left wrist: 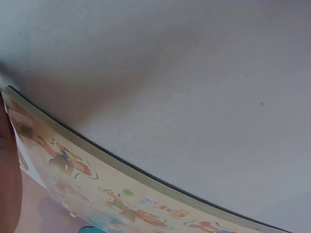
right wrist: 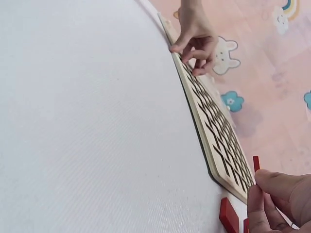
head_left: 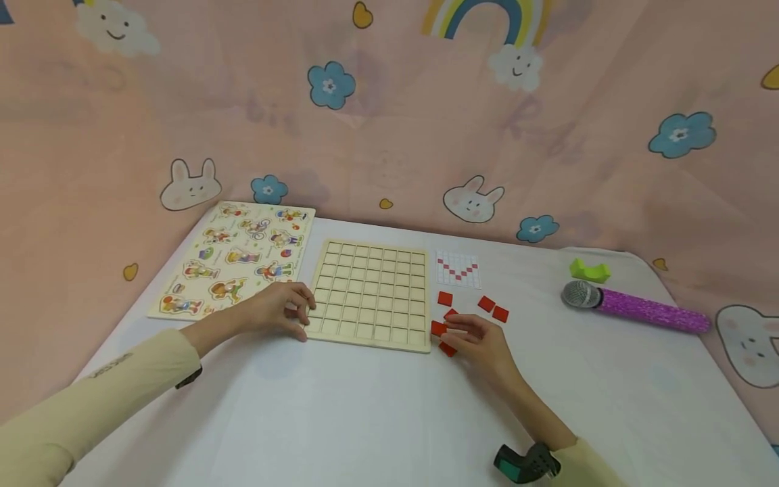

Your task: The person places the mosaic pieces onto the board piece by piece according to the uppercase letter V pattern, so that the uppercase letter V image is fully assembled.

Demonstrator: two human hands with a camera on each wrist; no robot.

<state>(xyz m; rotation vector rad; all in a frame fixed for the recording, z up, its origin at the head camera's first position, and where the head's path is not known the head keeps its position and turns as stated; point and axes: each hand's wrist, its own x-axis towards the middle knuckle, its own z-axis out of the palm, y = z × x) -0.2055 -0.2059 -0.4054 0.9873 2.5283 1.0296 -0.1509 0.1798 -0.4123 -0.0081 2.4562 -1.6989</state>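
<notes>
A wooden grid board [head_left: 368, 294] with square cells lies flat on the white table. My left hand [head_left: 276, 310] rests at its near left corner, thumb and fingers bent loosely against the edge; the right wrist view shows this left hand [right wrist: 198, 41] from the side. Just off the board's right edge, my right hand [head_left: 483, 345] pinches a thin red tile [right wrist: 256, 163] between thumb and fingers. Around it lie several loose red square tiles [head_left: 445, 298], some partly hidden by the fingers. Behind them lies a small pattern card [head_left: 458, 269] with red squares in a V-like line.
A picture puzzle board [head_left: 234, 257] with cartoon children lies at the back left, beside the grid board. To the right are a purple glittery microphone [head_left: 651, 310] and a light green curved block [head_left: 589, 271]. A pink patterned cloth [head_left: 389, 122] hangs behind the table.
</notes>
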